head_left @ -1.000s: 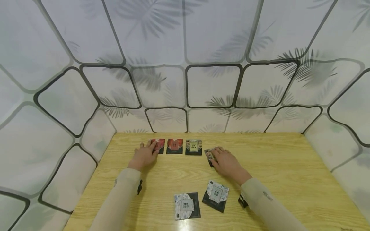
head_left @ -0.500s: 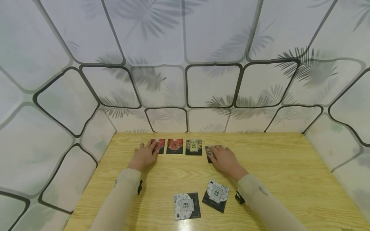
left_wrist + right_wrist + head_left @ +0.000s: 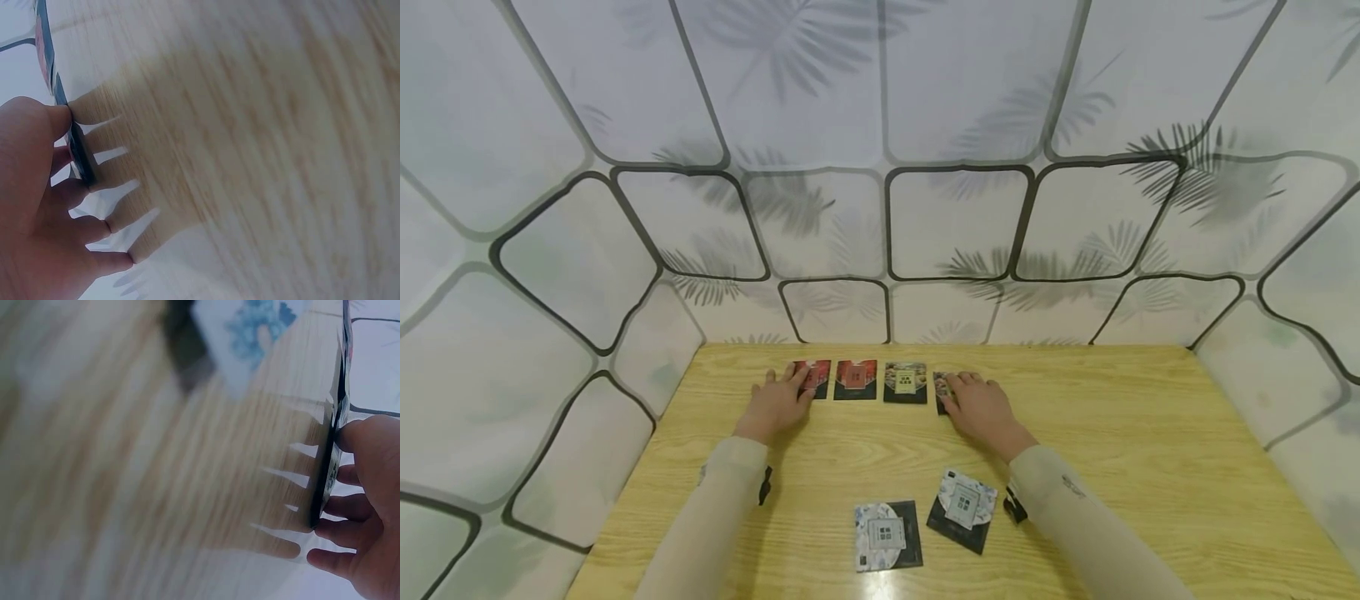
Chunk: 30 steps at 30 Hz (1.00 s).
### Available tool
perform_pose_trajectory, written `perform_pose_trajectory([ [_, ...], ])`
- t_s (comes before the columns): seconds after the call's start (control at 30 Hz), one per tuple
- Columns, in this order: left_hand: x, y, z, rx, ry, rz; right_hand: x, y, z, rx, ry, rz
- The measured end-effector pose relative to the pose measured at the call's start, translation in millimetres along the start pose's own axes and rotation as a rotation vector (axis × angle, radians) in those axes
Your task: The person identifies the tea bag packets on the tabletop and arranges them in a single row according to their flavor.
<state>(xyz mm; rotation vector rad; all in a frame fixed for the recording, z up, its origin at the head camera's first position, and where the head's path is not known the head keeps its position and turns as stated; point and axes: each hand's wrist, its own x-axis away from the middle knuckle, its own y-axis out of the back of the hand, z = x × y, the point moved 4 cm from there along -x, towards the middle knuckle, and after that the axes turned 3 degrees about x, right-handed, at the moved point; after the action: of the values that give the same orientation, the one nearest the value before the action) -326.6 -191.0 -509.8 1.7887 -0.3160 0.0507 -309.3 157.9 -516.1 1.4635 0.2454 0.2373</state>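
Note:
My left hand (image 3: 775, 406) rests with spread fingers on a flat square packet (image 3: 822, 381), red above and black below, at the left end of a row. Beside it lies a matching red packet (image 3: 855, 381), then one with a yellow-green label (image 3: 906, 383). Fingers of my right hand (image 3: 983, 408) lie over a fourth packet (image 3: 941, 392) at the row's right, covering most of it. In the right wrist view, thumb and fingertips touch this packet's dark edge (image 3: 325, 478). The left wrist view shows the left thumb at its packet's edge (image 3: 80, 156).
Two white-and-black packets with blue floral print lie nearer me: a left one (image 3: 887, 535) turned sideways and a right one (image 3: 964, 510) tilted. The wood-grain table (image 3: 1150, 467) meets a patterned fabric wall (image 3: 955, 225) behind the row.
My right hand has slid the fourth packet a little away from me, and the packet has turned straighter in line with the row. My left hand has stayed on the red packet.

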Motion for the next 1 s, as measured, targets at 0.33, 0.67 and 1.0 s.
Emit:
perform_pose_trajectory([
  [0.33, -0.5, -0.2, 1.4, -0.011, -0.01, -0.005, -9.5, 1.6, 2.1, -0.005, -0.037, 0.02],
  [0.67, -0.9, -1.6, 0.6, 0.002, -0.001, 0.006, -13.9, 1.7, 2.3, 0.023, -0.06, 0.025],
  [1.0, -2.6, -3.5, 1.8, 0.003, 0.006, 0.013, -13.1, 3.3, 5.2, 0.032, -0.07, 0.028],
])
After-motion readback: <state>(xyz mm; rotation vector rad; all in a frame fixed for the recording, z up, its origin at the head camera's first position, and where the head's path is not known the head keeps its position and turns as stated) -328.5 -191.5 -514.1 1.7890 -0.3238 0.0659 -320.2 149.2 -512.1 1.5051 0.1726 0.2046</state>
